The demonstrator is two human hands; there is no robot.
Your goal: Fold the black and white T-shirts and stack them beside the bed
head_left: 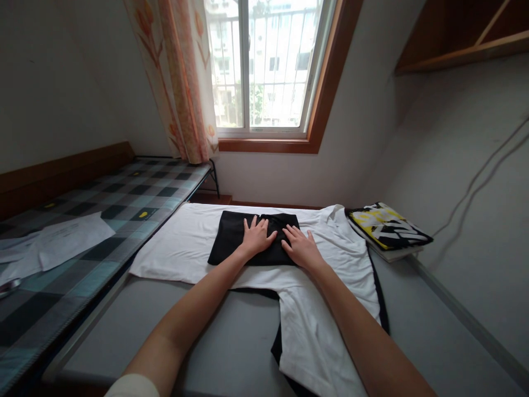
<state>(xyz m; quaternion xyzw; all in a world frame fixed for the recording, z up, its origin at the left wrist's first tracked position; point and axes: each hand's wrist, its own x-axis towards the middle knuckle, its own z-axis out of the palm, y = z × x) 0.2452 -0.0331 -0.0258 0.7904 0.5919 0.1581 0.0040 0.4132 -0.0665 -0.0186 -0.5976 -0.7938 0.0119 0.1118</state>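
A folded black garment (231, 237) lies flat on a spread-out white T-shirt (165, 242). My left hand (257, 236) rests on the middle of the black garment, palm down with the fingers spread. Over its right edge lies my right hand (301, 247), also flat and with its fingers apart. Neither hand grips anything. Black cloth (278, 347) shows from under the white T-shirt along its lower edges, and one sleeve points toward me.
The shirt lies on a grey table (231, 342). A folded yellow, black and white cloth stack (390, 226) sits at the table's right. To the left is a bed with a checked cover (165, 190) and white papers (70, 237). A window (268, 71) and curtain (182, 82) are ahead.
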